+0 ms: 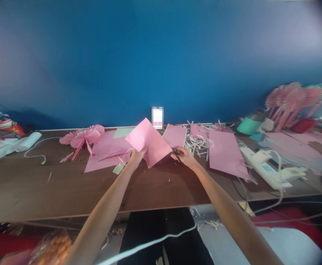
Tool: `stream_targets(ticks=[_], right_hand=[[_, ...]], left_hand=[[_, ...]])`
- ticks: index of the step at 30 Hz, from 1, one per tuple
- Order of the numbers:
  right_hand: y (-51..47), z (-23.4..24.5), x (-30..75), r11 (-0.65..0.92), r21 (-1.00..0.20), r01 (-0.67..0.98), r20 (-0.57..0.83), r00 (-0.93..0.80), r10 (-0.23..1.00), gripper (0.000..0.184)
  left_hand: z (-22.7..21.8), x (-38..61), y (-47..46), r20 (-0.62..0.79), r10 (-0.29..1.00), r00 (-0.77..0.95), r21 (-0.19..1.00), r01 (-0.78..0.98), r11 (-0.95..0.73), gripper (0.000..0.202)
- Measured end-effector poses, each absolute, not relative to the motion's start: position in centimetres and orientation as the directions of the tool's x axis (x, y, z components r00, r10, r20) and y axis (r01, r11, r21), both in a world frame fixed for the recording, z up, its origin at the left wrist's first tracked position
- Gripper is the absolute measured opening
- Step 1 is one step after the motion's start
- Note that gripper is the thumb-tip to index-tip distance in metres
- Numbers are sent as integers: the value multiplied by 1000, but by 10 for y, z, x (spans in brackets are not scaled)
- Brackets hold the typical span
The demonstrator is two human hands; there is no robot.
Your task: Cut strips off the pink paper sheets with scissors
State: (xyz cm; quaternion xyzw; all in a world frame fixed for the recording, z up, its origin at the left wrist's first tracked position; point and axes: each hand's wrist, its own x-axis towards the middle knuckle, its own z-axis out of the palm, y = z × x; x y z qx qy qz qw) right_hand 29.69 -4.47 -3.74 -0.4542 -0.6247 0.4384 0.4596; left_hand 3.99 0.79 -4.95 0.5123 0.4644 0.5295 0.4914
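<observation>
A pink paper sheet (149, 141) is held tilted above the brown table (39, 187). My left hand (137, 155) pinches its lower left edge. My right hand (183, 155) is closed on dark scissors (176, 154), whose blades meet the sheet's right edge. More pink sheets lie flat behind and beside it, one sheet (107, 151) to the left and one sheet (225, 152) to the right. A pile of white paper strips (198, 141) lies just beyond my right hand.
Folded pink paper fans (85, 138) lie at the left, more fans (293, 97) stand at the far right. A white glue gun (265, 167) with cables lies at the right. A teal container (249, 123), cloth and clutter line the edges. A blue wall rises behind.
</observation>
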Motion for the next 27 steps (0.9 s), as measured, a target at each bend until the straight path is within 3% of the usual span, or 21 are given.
stream_targets(ticks=[4,27], right_hand=[[-44,-38,297,208,-963,173,178,-171,969,33],[-43,-38,299,243,-959,142,206,-235,950,25]], left_hand=[[-52,40,8,151,988,21,988,-50,-149,54],[-55,40,11,144,990,4,987,-66,-143,49]])
